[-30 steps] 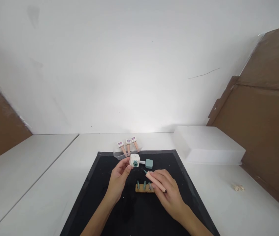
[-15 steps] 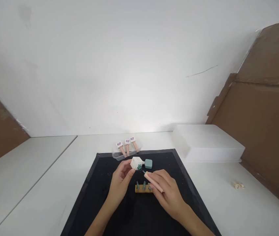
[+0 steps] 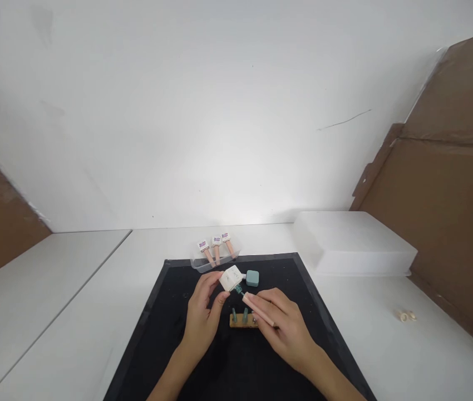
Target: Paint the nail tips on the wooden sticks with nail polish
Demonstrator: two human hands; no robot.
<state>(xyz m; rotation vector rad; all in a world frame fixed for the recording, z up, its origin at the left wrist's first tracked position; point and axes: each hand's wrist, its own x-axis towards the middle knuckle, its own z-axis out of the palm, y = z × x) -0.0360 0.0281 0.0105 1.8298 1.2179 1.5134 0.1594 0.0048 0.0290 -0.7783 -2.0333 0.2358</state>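
Observation:
A small white cube-shaped bottle (image 3: 231, 278) with a green neck is pinched between the fingers and thumb of my left hand (image 3: 203, 312), tilted toward the right. My right hand (image 3: 282, 323) holds a pale pink brush handle (image 3: 260, 311), whose thin tip is at the green neck. Below the bottle, a small wooden strip (image 3: 240, 324) with upright green pieces lies on the black mat (image 3: 236, 367); my right fingers hide its right end. Just right of the bottle is a green rounded square (image 3: 252, 278) with a short pale stem.
Behind the mat, a clear tray (image 3: 203, 269) holds three white-topped bottles with pink handles. A white box (image 3: 357, 245) stands at the back right. Small cream rings (image 3: 404, 317) lie on the right of the white table. Brown cardboard (image 3: 449, 211) stands at the right.
My left hand has turned the white bottle, so a different face shows and its green neck points more downward. The brush in my right hand has shifted slightly left.

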